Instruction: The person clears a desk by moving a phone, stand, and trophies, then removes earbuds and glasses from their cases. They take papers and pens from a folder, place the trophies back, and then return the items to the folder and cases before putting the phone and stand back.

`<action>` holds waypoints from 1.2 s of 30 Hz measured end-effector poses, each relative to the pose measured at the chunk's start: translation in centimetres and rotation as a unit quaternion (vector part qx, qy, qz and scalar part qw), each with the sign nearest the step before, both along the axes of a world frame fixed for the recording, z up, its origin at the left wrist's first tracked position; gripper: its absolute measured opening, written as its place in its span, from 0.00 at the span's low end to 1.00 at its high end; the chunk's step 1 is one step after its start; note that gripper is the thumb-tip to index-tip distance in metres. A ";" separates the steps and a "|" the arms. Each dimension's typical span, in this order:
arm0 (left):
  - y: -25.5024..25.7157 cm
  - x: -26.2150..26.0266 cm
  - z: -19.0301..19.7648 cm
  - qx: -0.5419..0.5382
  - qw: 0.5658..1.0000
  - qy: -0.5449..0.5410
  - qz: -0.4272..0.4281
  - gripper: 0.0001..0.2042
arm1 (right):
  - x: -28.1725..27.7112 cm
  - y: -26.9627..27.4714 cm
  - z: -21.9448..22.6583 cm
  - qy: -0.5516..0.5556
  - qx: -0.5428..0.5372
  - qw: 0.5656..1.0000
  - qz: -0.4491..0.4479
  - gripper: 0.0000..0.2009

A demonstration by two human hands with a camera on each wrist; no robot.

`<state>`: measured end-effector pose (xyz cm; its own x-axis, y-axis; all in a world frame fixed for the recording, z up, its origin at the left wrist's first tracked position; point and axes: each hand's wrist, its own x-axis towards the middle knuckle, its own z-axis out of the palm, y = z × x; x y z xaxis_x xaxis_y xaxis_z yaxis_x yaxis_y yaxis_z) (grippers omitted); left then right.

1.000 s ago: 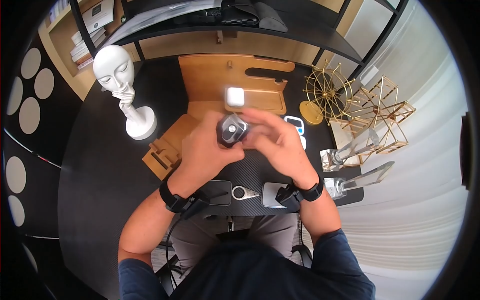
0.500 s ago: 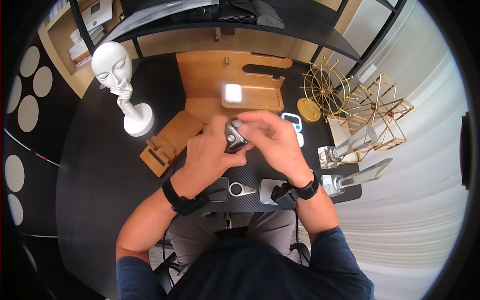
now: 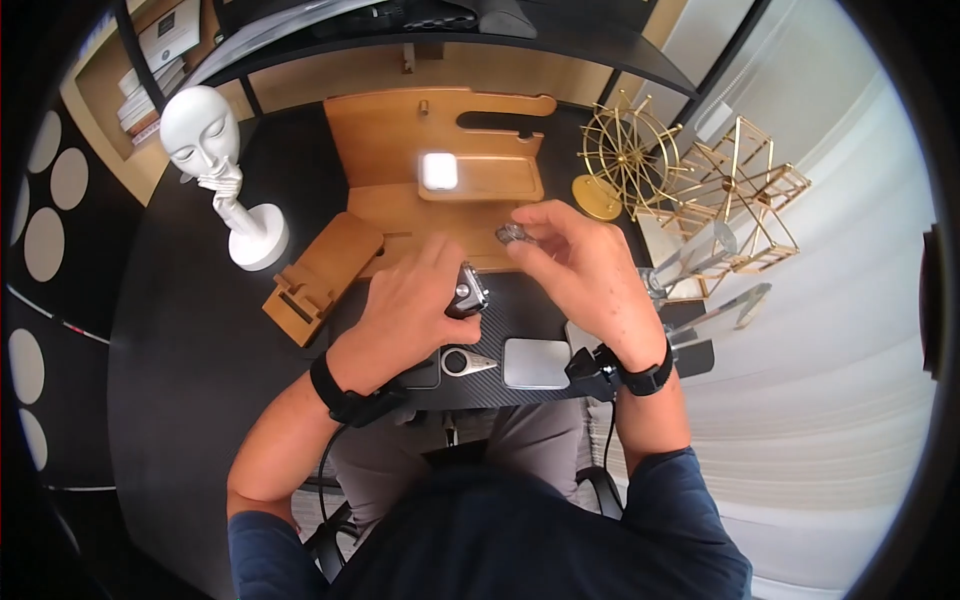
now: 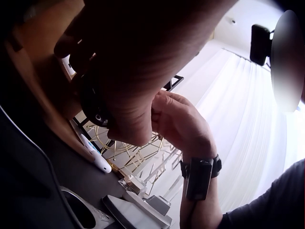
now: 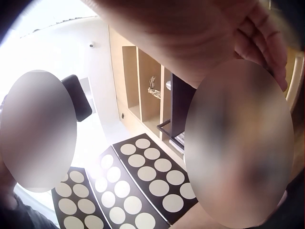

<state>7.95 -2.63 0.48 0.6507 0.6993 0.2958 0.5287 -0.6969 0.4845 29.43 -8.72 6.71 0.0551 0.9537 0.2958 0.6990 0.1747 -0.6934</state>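
Note:
In the head view the left hand [image 3: 408, 308] grips a small black and silver device [image 3: 467, 291], holding it over the dark desk. Apart from it on the right, the right hand [image 3: 590, 268] pinches a small grey, clear-looking piece [image 3: 513, 233] between thumb and fingers, above the wooden stand [image 3: 390, 208]. In the left wrist view the dark round device [image 4: 95, 106] lies under the left hand's fingers, mostly in shadow. The right wrist view shows the right palm, but what it holds cannot be made out.
A white case [image 3: 439, 171] sits on the wooden stand. At the near edge lie a silver ring-shaped tool [image 3: 467, 362] and a silver slab [image 3: 536, 363]. A white face sculpture [image 3: 258, 238] stands left; gold wheel ornaments [image 3: 628, 158] and glass trophies [image 3: 690, 262] stand right.
The hands, earlier together at the device, have moved apart. The right hand has gone rightward with the small grey piece in its fingers; the left still holds the device. The head view has shifted somewhat.

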 end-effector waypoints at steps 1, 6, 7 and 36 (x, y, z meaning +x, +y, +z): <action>-0.1 0.4 0.0 0.005 1.000 0.003 -0.011 0.26 | 0.5 -0.7 0.0 -0.026 0.002 1.000 -0.006 0.16; 0.4 2.9 -1.1 0.061 0.995 0.034 -0.075 0.25 | 3.2 -2.4 -2.4 -0.147 -0.009 0.988 -0.034 0.14; 0.7 3.7 -1.5 0.052 0.994 0.041 -0.087 0.26 | 3.7 -2.4 -3.4 -0.169 -0.007 0.985 -0.035 0.13; -5.0 5.8 -2.0 0.075 0.978 0.082 -0.175 0.32 | 4.2 -11.8 -6.3 -0.242 -0.022 0.957 -0.160 0.23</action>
